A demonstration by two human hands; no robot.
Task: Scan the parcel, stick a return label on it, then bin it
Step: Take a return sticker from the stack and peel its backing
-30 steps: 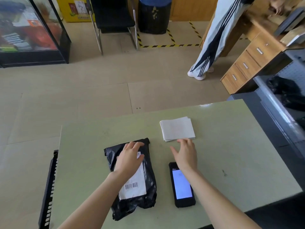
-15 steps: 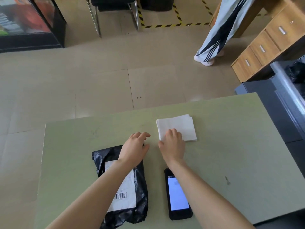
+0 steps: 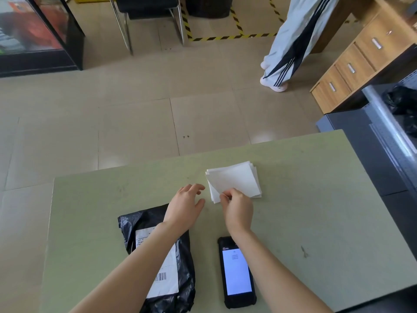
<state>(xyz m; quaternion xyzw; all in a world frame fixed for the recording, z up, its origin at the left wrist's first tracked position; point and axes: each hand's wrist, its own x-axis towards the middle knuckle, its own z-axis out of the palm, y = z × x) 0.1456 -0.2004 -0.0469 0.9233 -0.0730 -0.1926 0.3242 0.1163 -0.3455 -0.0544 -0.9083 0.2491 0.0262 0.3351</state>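
Note:
A black plastic parcel (image 3: 182,276) with a white barcode label lies on the green table (image 3: 316,211), partly under my left forearm. A black handheld scanner (image 3: 237,273) with a lit screen lies to its right. Beyond both sits a small stack of white return labels (image 3: 234,179). My right hand (image 3: 238,208) pinches the near left corner of the top label, which is lifted and skewed. My left hand (image 3: 186,206) hovers open just left of the stack, past the parcel's far end, holding nothing.
A dark grey bin (image 3: 383,141) with black bags inside stands at the table's right. A wooden drawer unit (image 3: 352,68) and a standing person's legs (image 3: 291,44) are beyond it. A chair (image 3: 146,10) and a glass cabinet (image 3: 38,35) stand across the floor.
My right hand went from beside the scanner to the label stack and pinched the top label's corner. My left hand left the parcel and moved toward the stack.

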